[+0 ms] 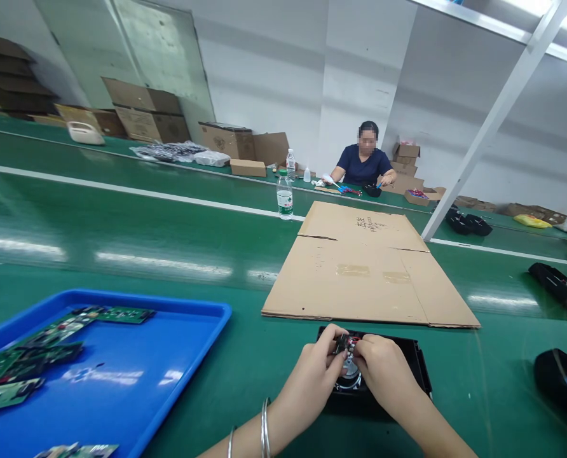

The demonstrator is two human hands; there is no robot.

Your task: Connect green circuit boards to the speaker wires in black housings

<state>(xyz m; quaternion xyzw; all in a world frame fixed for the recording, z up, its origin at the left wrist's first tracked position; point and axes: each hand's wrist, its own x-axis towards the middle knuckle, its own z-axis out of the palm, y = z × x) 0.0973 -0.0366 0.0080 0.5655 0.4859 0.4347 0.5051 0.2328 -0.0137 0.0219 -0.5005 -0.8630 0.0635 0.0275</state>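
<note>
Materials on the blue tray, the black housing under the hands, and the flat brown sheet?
Blue tray: probably molded plastic, smooth and glossy; it throws back bright light patches.
Black housing: likely rigid plastic, judging by its dark walls and crisp edges; partly covered, so painted metal isn't ruled out.
Brown sheet: cardboard, matte; fold creases and tape strips show.

Green worktop (245, 369) bears blue tray (145, 356) at left, black casing (413, 356) near middle, flattened cardboard (355, 296) just beyond, black shell (550, 375) far right.
</note>
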